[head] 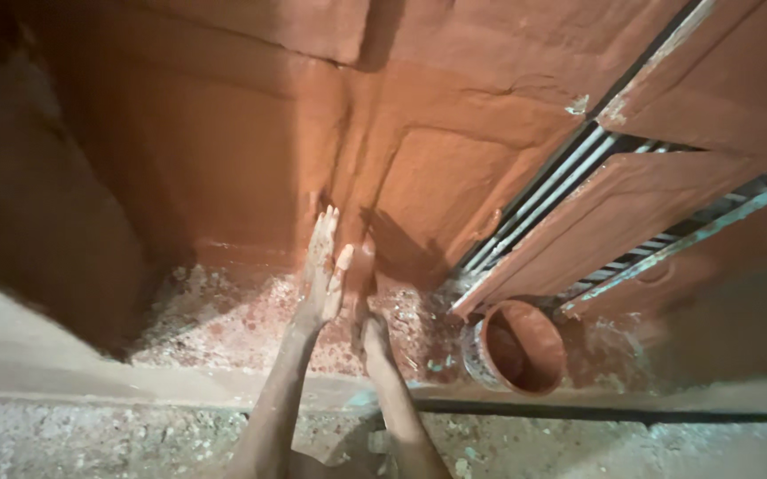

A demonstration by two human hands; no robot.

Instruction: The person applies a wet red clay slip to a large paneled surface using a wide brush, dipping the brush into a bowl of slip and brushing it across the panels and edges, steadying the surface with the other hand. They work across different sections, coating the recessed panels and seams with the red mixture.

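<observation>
Neither grip pinches anything: the left hand (pixel 321 270) is spread flat, fingers together and pointing up the wall, its palm coated with reddish-brown mud. The right hand (pixel 367 306) lies just beside it, also against the wet surface, but it is too dark and smeared to tell how its fingers stand. Both press low on the mud-plastered wall (pixel 224 142), near the inner corner where the wall meets the speckled floor (pixel 224 319). To the right on the floor stands a round bucket (pixel 516 348) with wet mud inside, close to the foot of a slatted door (pixel 614 186) that is also daubed. The step in hand looks like smoothing the coat by palm at the base of the corner. A further stroke would call for even, flat pressure, and more mud from the bucket once the palm runs dry.
</observation>
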